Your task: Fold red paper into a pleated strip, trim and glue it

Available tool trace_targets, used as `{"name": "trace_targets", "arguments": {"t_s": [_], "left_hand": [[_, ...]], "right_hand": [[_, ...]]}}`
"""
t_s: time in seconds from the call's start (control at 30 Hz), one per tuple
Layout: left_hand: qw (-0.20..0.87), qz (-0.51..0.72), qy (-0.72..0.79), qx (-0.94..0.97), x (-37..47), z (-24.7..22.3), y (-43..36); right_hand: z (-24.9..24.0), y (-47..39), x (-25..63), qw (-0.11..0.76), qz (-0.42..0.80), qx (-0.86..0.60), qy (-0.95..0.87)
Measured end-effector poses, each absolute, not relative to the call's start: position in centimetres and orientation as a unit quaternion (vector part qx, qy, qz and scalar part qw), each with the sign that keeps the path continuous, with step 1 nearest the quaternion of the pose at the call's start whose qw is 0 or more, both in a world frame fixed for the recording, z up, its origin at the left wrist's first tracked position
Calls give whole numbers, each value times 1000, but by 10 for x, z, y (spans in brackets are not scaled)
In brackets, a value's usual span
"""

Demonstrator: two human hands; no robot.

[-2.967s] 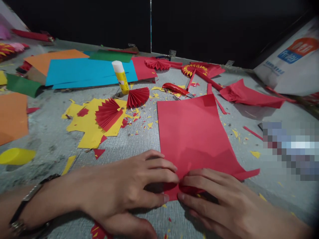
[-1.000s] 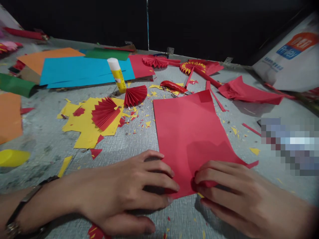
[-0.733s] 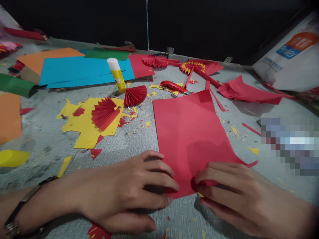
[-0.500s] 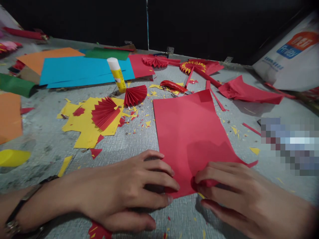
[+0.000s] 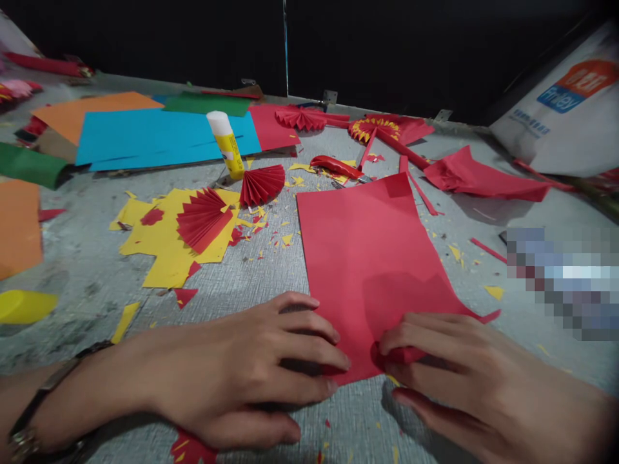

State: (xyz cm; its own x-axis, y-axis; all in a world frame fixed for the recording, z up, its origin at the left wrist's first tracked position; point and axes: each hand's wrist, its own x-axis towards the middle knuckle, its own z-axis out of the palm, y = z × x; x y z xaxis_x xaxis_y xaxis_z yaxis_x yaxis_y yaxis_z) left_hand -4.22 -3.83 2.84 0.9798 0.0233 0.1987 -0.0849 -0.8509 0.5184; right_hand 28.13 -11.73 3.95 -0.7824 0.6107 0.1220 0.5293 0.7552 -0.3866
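A red paper sheet (image 5: 367, 251) lies flat on the grey table (image 5: 82, 258) in front of me. My left hand (image 5: 242, 367) presses its fingertips on the sheet's near left corner. My right hand (image 5: 459, 380) pinches a small fold at the near edge of the same sheet, fingers curled over the paper. A watch sits on my left wrist (image 5: 29, 425).
Two pleated red fans (image 5: 203, 219) (image 5: 262, 183) lie on yellow paper scraps (image 5: 164, 241). A glue stick (image 5: 226, 145) stands beside blue (image 5: 155, 138), orange and green sheets. Red scissors (image 5: 338, 167), more red fans and crumpled red paper (image 5: 474, 180) lie beyond; a white bag (image 5: 565, 122) is at right.
My right hand has slid right along the sheet's near edge, away from my left hand. In the last second both hands stay almost still.
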Motion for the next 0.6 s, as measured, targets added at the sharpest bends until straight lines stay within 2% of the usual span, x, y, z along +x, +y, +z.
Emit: {"name": "trace_targets", "arguments": {"t_s": [0.13,0.4,0.6], "left_hand": [[270,104,-12,957,-43,27,-40],[281,112,-6,953,-44,26,-43],[286,100,-5,953,-44,28,-41]], "right_hand": [[38,-117,281,115,180,-305,-928],[29,-121,278,159,112,-336,-922],[27,-113,284,124,251,-422,-862]]}}
